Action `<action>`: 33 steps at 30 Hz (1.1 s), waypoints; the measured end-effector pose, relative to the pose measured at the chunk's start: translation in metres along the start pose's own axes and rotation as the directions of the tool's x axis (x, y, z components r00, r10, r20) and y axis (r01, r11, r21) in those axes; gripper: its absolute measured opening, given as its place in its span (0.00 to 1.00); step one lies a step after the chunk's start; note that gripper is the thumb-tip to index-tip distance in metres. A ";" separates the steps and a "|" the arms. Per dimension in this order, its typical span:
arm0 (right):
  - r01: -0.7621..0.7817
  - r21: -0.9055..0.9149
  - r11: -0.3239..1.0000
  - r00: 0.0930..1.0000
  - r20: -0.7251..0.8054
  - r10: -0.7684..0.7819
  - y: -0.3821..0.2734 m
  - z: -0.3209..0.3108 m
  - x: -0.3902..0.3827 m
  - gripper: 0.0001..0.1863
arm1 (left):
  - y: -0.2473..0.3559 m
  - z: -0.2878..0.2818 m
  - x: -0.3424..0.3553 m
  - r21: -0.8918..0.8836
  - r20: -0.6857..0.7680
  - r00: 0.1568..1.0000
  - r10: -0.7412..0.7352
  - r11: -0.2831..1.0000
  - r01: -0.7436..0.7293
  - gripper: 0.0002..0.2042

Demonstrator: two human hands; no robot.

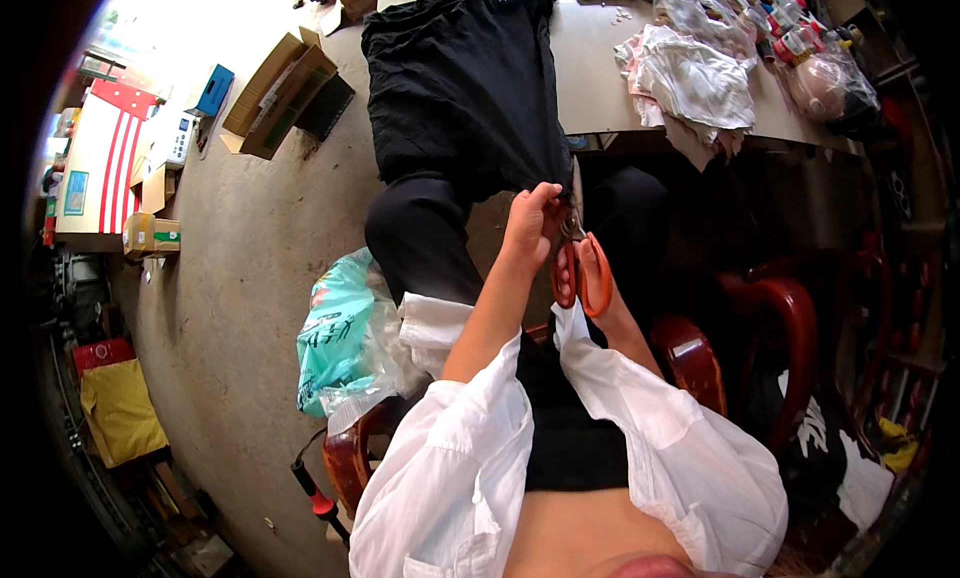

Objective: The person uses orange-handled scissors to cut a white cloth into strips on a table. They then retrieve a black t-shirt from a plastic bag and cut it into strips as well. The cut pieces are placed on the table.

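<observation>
A black garment (460,78) spreads over the front of the table and hangs down toward my knees. Its lower right corner is pinched in the fingers of my left hand (530,224). Close beside that, my right hand (591,262) grips scissors (604,280) by their orange-red handles, fingers through the loops. The blades point away from me along the garment's right edge. Whether they touch the cloth, or how far apart they stand, I cannot make out.
On the table (588,73), white and pink cloths (690,76) and bagged items lie at the right. A teal plastic bag (338,333) rests at my left by the wooden chair (352,456). Open cardboard boxes (275,93) stand on the floor farther left. Another wooden chair (790,323) is at my right.
</observation>
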State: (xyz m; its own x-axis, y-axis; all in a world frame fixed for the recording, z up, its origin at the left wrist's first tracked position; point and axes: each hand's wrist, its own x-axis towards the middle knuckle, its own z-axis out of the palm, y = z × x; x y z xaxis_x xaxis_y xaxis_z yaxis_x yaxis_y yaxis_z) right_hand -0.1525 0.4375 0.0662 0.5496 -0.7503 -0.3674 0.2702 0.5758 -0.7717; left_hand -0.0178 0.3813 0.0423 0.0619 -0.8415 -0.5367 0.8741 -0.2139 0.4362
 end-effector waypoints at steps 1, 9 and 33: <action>-0.032 0.061 0.998 0.999 0.005 0.031 0.001 0.000 0.000 0.26 | 0.003 0.004 -0.006 0.017 -0.022 1.000 0.008 1.000 -0.008 0.08; 0.025 0.175 0.984 0.998 -0.059 -0.015 0.026 -0.005 -0.010 0.22 | -0.018 0.002 -0.027 -0.107 -0.281 0.960 -0.003 0.994 -0.028 0.17; -0.023 0.129 0.991 0.993 -0.115 0.038 0.006 0.006 0.009 0.27 | 0.012 -0.016 -0.018 0.551 -0.053 0.996 -0.066 0.830 0.085 0.11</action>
State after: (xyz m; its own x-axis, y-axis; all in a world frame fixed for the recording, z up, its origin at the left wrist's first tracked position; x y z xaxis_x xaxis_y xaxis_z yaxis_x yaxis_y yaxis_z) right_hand -0.1410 0.4368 0.0613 0.4651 -0.7603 -0.4535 0.3574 0.6300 -0.6895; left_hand -0.0005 0.4014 0.0454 0.0293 -0.7978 -0.6022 0.4657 -0.5222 0.7144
